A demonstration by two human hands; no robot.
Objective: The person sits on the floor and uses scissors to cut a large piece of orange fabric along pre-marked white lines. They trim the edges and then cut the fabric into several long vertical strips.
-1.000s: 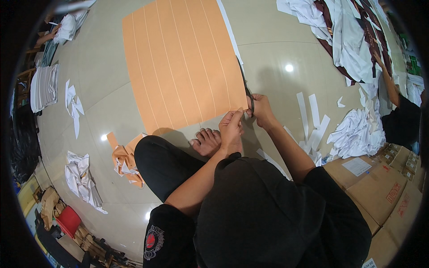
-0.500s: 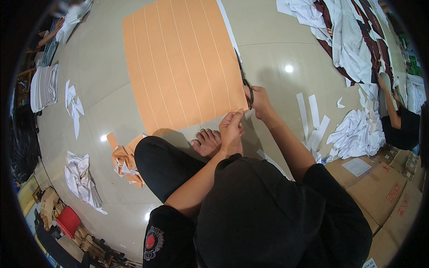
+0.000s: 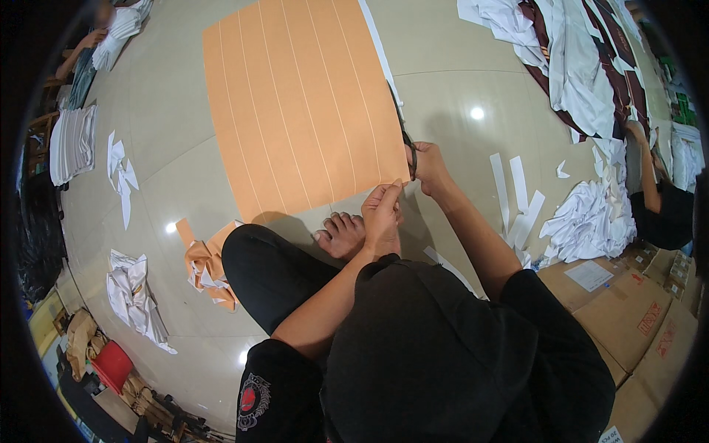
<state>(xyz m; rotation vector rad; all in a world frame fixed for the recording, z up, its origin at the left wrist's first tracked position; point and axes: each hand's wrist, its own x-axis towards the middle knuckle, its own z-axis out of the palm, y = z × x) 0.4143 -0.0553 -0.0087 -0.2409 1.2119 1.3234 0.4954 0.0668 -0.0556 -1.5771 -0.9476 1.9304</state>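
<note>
A large orange sheet with pale parallel lines lies on the floor before me, a white strip along its right edge. My left hand pinches the sheet's near right corner, just above my bare foot. Black-handled scissors are gripped in my right hand just beside it, their blades lying along the sheet's right edge and partly hidden by it. Crumpled orange offcuts rest beside my left knee.
Cardboard boxes and crumpled white fabric are at right, near loose white strips and a co-worker's arm at layered maroon-and-white cloth. At left are white scraps, a white stack and another person's hand.
My right hand and the scissors have moved a little way up along the sheet's edge. The co-worker at right has shifted their arms. My left hand stays at the corner.
</note>
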